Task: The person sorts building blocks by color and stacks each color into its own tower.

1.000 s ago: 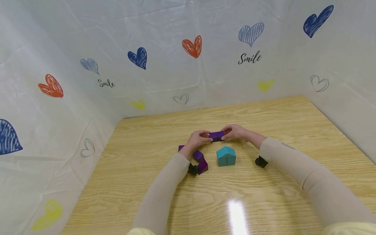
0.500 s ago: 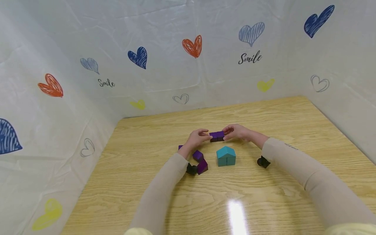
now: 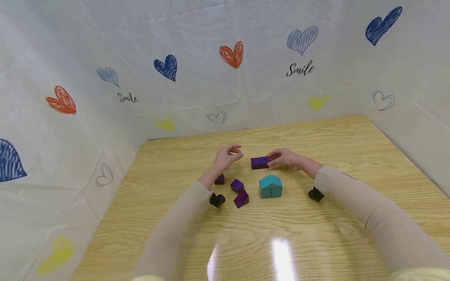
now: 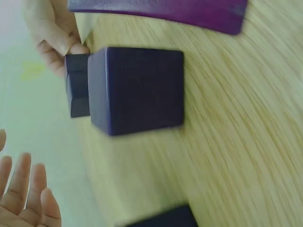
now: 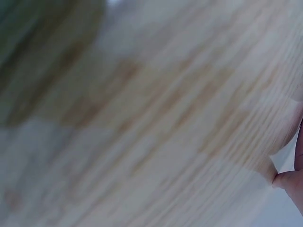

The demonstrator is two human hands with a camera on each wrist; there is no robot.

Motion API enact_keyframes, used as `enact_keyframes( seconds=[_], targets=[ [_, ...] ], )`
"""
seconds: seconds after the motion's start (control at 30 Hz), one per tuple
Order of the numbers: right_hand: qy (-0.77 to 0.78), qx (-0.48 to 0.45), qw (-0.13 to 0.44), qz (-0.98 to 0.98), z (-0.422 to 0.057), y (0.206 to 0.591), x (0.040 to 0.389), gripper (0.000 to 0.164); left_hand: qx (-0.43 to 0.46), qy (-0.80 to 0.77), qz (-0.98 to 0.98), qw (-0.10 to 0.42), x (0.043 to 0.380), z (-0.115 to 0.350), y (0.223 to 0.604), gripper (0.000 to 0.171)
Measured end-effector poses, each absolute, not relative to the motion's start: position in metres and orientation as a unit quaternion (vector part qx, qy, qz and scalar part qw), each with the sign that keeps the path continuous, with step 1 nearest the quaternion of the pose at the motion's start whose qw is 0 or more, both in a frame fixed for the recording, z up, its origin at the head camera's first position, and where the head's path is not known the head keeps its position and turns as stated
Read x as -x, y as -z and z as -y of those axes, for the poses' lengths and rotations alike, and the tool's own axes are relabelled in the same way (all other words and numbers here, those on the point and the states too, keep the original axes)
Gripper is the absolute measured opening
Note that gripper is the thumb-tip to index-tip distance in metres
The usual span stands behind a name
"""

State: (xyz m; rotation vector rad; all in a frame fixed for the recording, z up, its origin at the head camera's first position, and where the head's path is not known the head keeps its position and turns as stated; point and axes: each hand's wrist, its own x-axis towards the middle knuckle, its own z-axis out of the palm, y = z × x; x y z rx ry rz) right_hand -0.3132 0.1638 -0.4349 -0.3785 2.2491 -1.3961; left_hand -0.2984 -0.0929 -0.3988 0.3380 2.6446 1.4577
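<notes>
In the head view, two purple blocks (image 3: 259, 163) lie end to end on the table. At their right end, my right hand (image 3: 284, 157) has its thumb and fingers apart, at the block's edge. My left hand (image 3: 225, 158) hovers to the left of the pair, holding nothing, its fingers loosely bent. In the left wrist view, the left hand (image 4: 26, 203) shows bare fingers, and a purple cube (image 4: 142, 90) fills the middle. Some right-hand fingertips (image 4: 78, 48) meet the far end of the dark pair there. Only a thumb and part of a finger appear in the right wrist view.
A teal house-shaped stack (image 3: 270, 187) stands nearer than the pair. Left of it are a purple cube (image 3: 237, 185), a purple angled block (image 3: 241, 199), another purple block (image 3: 219, 179) and black pieces (image 3: 217, 200). More black pieces (image 3: 316, 194) lie beside the right sleeve.
My left hand has let go of the purple pair and moved left, uncovering a purple block and black pieces. My right hand has shifted slightly right. The purple pair stays in place.
</notes>
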Motion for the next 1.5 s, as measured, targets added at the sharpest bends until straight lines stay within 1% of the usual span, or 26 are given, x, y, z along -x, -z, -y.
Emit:
enact_keyframes(
  seconds=[0.2, 0.37, 0.5, 0.6, 0.67, 0.73, 0.87, 1.03, 1.27, 1.5],
  targets=[
    [0.513, 0.142, 0.23, -0.815, -0.165, 0.435, 0.313, 0.048, -0.146, -0.451, -0.879, 0.052, 0.286, 0.113, 0.392, 0.033],
    [0.515, 0.136, 0.231, -0.814, -0.164, 0.433, 0.311, 0.048, -0.183, -0.398, -0.896, 0.071, 0.275, 0.13, 0.393, 0.035],
    [0.515, 0.133, 0.229, -0.815, -0.162, 0.432, 0.309, 0.047, -0.259, -0.321, -0.904, 0.112, 0.266, 0.14, 0.397, 0.037],
    [0.512, 0.133, 0.228, -0.817, -0.162, 0.431, 0.308, 0.047, -0.329, -0.246, -0.903, 0.13, 0.26, 0.144, 0.403, 0.04],
    [0.513, 0.134, 0.228, -0.817, -0.162, 0.432, 0.308, 0.048, -0.362, -0.202, -0.902, 0.12, 0.257, 0.145, 0.407, 0.042],
    [0.515, 0.135, 0.229, -0.815, -0.163, 0.432, 0.308, 0.049, -0.376, -0.176, -0.904, 0.105, 0.253, 0.146, 0.41, 0.042],
    [0.523, 0.133, 0.228, -0.81, -0.163, 0.433, 0.308, 0.05, -0.383, -0.17, -0.904, 0.081, 0.248, 0.144, 0.415, 0.041],
    [0.521, 0.132, 0.227, -0.812, -0.163, 0.433, 0.308, 0.049, -0.394, -0.156, -0.904, 0.063, 0.249, 0.141, 0.417, 0.042],
    [0.51, 0.131, 0.227, -0.819, -0.162, 0.434, 0.309, 0.05, -0.414, -0.104, -0.903, 0.05, 0.251, 0.141, 0.418, 0.033],
    [0.51, 0.134, 0.223, -0.82, -0.162, 0.435, 0.309, 0.049, -0.406, -0.109, -0.906, 0.055, 0.253, 0.14, 0.42, 0.032]
  ],
)
